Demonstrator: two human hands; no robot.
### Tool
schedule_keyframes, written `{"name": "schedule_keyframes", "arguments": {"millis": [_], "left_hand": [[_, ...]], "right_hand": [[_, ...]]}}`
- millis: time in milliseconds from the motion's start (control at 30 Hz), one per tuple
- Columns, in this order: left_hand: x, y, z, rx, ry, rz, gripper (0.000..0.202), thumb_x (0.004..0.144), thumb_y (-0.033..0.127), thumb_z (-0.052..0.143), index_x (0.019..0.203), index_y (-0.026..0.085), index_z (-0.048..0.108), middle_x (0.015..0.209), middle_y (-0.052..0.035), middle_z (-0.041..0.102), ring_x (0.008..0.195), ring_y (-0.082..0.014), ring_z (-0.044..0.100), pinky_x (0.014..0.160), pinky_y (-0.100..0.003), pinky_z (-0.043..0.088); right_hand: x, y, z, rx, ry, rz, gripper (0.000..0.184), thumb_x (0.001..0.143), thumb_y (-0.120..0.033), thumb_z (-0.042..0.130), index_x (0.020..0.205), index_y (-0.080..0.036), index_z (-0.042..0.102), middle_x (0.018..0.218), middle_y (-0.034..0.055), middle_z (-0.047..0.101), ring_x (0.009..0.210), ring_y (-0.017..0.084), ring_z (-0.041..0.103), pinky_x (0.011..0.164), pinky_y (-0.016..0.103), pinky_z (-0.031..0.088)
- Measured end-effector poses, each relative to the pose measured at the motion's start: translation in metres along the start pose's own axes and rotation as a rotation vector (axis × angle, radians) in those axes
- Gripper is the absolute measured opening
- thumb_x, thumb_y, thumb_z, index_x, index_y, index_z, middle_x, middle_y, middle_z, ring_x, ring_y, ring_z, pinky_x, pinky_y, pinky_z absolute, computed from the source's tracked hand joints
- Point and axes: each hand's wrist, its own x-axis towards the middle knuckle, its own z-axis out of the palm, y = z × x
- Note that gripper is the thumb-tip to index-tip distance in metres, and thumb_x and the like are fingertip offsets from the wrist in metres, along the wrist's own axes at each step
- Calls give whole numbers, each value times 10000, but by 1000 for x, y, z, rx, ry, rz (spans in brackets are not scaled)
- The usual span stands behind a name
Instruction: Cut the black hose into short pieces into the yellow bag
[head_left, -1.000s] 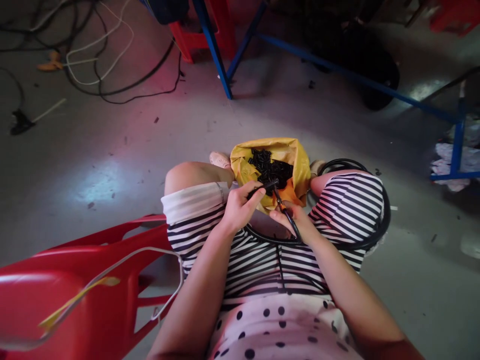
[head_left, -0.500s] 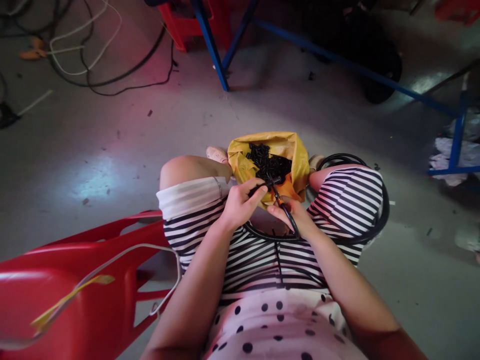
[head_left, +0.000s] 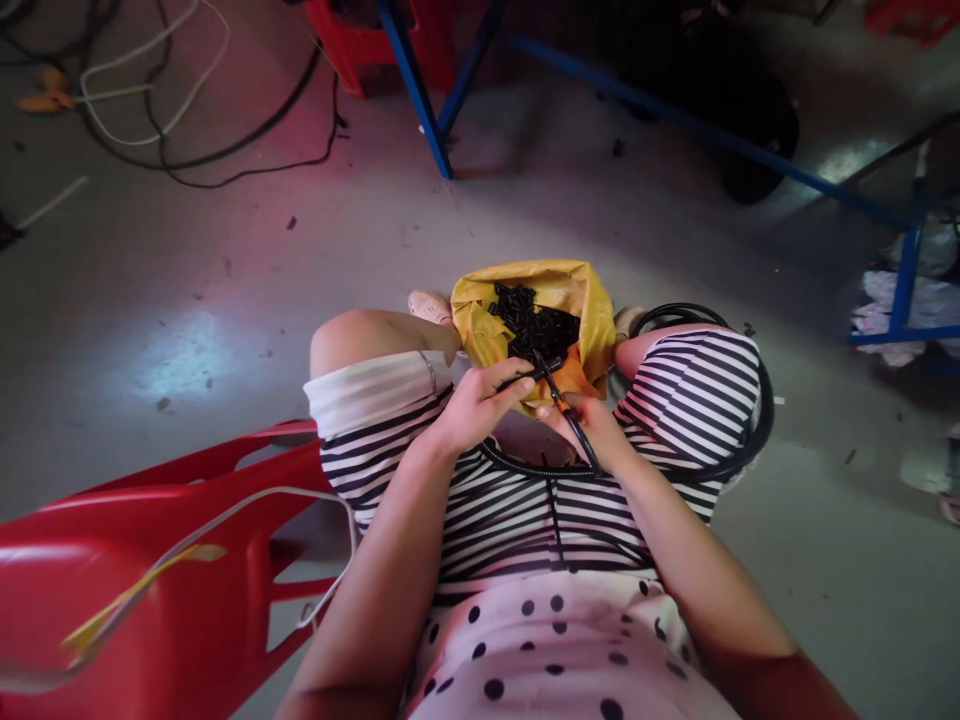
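I sit with a yellow bag (head_left: 585, 300) between my knees; it holds several short black tube pieces (head_left: 536, 325). My left hand (head_left: 476, 405) is closed on the end of a black corrugated tube (head_left: 529, 468), just in front of the bag. My right hand (head_left: 592, 430) is closed on a pair of scissors with an orange handle (head_left: 559, 400), whose blades meet the tube end near my left fingertips. The tube runs across my lap and coils round my right thigh (head_left: 761, 420).
A red plastic chair (head_left: 150, 580) stands at my left with a white and yellow cord across it. A blue metal frame (head_left: 420, 95) stands ahead. Loose cables (head_left: 187, 110) lie on the grey floor at upper left. White rags (head_left: 885, 310) lie at right.
The view has shifted slightly. The thick tube end seen at my left fingertips a second ago is gone; only a thin bit shows at the scissor blades. Hands stay in place.
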Motion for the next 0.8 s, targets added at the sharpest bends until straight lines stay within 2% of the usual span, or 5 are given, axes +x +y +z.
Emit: {"name": "schedule_keyframes", "arguments": {"millis": [300, 367, 567, 700, 800], "left_hand": [[0, -4, 3, -81, 90, -132, 350, 919, 489, 563, 942, 166, 698, 703, -23, 610, 739, -168, 582, 624, -240, 445], [0, -8, 6, -45, 106, -125, 351, 939, 488, 535, 931, 170, 683, 754, -29, 633, 754, -162, 586, 647, -240, 448], [2, -11, 13, 157, 219, -33, 304, 968, 405, 526, 1163, 197, 632, 1036, -51, 726, 913, -176, 660, 840, -274, 481], [3, -8, 11, 215, 174, 35, 241, 967, 356, 534, 1084, 197, 672, 1044, -58, 745, 942, -195, 683, 872, -286, 491], [3, -6, 11, 218, 109, 44, 243, 967, 346, 534, 1096, 201, 680, 1018, -56, 751, 910, -198, 690, 844, -287, 499]], "right_hand": [[4, 4, 1, -102, 37, -44, 550, 806, -713, 639, 629, -201, 546, 559, -9, 431, 553, 136, 401, 525, 271, 283], [6, 5, 2, -117, 55, -45, 556, 804, -719, 638, 617, -204, 544, 542, -6, 436, 541, 137, 400, 519, 273, 285], [9, 4, 5, -131, 91, -7, 545, 806, -717, 638, 649, -197, 605, 587, 21, 541, 572, 165, 465, 528, 287, 326], [8, 1, 3, -108, 82, -3, 535, 802, -710, 653, 695, -187, 633, 624, 25, 574, 606, 170, 497, 562, 285, 346], [7, -1, 0, -60, 19, -28, 545, 822, -715, 630, 845, -173, 675, 708, 27, 610, 670, 177, 540, 598, 275, 368]]}}
